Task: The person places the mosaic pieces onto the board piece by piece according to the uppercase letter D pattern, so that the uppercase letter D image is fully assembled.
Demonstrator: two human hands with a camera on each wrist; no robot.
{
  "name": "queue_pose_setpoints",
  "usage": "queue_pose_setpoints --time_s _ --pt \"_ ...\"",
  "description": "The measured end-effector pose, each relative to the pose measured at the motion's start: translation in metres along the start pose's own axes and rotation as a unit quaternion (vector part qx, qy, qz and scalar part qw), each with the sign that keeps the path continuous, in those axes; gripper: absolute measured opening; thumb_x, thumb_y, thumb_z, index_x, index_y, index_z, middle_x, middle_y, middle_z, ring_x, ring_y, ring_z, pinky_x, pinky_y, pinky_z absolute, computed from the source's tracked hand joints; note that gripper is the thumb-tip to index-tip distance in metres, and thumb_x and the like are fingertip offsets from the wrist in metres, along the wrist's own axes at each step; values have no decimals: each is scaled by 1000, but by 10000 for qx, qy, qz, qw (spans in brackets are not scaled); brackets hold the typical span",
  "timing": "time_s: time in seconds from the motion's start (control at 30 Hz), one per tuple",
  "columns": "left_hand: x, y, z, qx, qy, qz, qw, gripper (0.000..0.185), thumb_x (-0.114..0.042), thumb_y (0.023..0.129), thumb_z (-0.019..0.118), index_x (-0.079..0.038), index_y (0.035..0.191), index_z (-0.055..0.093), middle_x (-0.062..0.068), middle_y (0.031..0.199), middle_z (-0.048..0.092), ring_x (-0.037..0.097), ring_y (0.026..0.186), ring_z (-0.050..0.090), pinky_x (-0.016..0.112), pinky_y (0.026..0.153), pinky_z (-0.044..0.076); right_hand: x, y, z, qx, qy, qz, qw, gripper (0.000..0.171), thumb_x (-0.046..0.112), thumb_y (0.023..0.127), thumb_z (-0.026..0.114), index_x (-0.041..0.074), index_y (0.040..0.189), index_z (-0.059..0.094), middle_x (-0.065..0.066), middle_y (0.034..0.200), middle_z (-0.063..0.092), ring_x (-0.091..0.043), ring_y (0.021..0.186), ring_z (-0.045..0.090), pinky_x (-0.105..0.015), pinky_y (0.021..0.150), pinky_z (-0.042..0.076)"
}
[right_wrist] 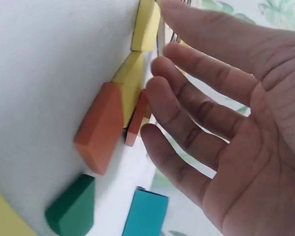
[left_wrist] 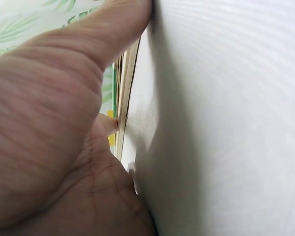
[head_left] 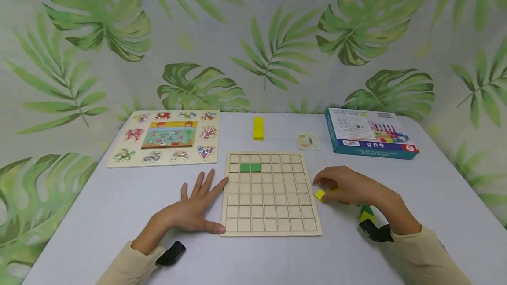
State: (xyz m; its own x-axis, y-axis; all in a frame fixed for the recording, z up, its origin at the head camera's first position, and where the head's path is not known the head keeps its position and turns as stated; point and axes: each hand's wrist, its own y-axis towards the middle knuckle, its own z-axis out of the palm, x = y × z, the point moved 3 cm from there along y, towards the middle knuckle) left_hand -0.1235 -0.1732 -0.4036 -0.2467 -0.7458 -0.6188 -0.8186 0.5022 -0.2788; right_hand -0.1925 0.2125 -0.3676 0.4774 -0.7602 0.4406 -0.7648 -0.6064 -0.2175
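A wooden grid board (head_left: pixel 269 192) lies in the middle of the table, with a green piece (head_left: pixel 250 167) filling two cells in its second row. My left hand (head_left: pixel 196 208) lies flat on the table, its thumb along the board's left edge (left_wrist: pixel 124 93). My right hand (head_left: pixel 344 184) hovers right of the board over a small pile of blocks, fingers relaxed and holding nothing (right_wrist: pixel 211 113). Under it lie a yellow block (head_left: pixel 319 195), an orange block (right_wrist: pixel 101 130), a yellow block (right_wrist: pixel 132 81) and a green block (right_wrist: pixel 71 211).
A yellow bar (head_left: pixel 258 128) and a small pattern card (head_left: pixel 308 141) lie behind the board. An animal peg puzzle (head_left: pixel 166 137) sits at the back left, and a teal box (head_left: pixel 368 133) at the back right. A leaf-print wall stands behind the table.
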Motion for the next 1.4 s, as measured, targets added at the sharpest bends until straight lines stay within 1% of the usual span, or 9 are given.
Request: queue_pose_setpoints --time_s 0.1,0.27,0.37,0.63,0.83,1.07,1.23,1.3,1.4 --pt "2 1 1 -5 56 -22 10000 120 -56 76 81 -21 163 8 18 165 -21 42 148 -29 75 104 -22 -3 -1 2 45 -14 -168 9998 33 24 84 82 16 114 70 7 95 61 -12 86 53 -25 76 48" --pt "1 2 1 -46 62 -59 10000 119 -56 75 82 -22 163 9 18 166 -20 42 149 -28 74 105 -23 -4 0 2 105 -23 -71 9999 31 21 81 85 21 108 71 8 96 61 -13 88 53 -27 77 49" --pt "-1 1 1 -64 15 -61 10000 119 -55 75 82 -21 163 9 19 166 -20 43 149 -28 74 105 -22 -5 1 3 119 -31 -102 9999 27 21 81 85 23 105 72 8 94 60 -13 87 53 -26 77 49" --pt "2 2 3 -66 0 -11 10000 120 -56 75 82 -22 163 8 19 165 -21 43 148 -29 74 104 -23 -3 1 2 60 -94 -170 9998 22 22 82 83 21 101 71 8 91 60 -13 84 53 -26 75 50" --pt "3 3 4 -25 88 -58 9999 120 -57 75 81 -23 163 8 17 165 -22 41 149 -30 73 105 -24 -3 3 2 69 -202 -123 9997 21 25 84 82 21 101 72 9 88 60 -11 81 53 -24 72 48" --pt "-2 2 0 -47 26 -12 10000 119 -54 76 82 -20 163 8 19 165 -22 43 148 -29 74 104 -23 -1 1 -3 -167 -354 13 9992 19 24 87 78 21 104 70 11 87 60 -11 79 54 -25 72 49" --pt "-2 2 -1 -20 49 -70 10000 119 -53 75 83 -20 163 9 20 165 -21 43 148 -29 74 105 -23 7 6 -5 -284 -305 -262 9988 19 23 91 73 17 108 69 8 92 62 -11 78 54 -26 73 49" --pt "-2 1 0 -26 70 -91 9999 119 -53 75 83 -20 163 9 20 165 -21 43 149 -28 74 105 -22 12 10 -5 -284 -318 -386 9983 20 24 92 71 16 110 69 7 95 62 -11 81 54 -27 75 49" --pt "-1 1 1 -39 60 -84 9999 120 -53 75 83 -20 163 9 20 165 -21 43 149 -28 74 105 -23 21 18 -6 -303 -363 -427 9980 20 26 93 71 18 111 70 8 98 63 -11 86 55 -29 77 50"
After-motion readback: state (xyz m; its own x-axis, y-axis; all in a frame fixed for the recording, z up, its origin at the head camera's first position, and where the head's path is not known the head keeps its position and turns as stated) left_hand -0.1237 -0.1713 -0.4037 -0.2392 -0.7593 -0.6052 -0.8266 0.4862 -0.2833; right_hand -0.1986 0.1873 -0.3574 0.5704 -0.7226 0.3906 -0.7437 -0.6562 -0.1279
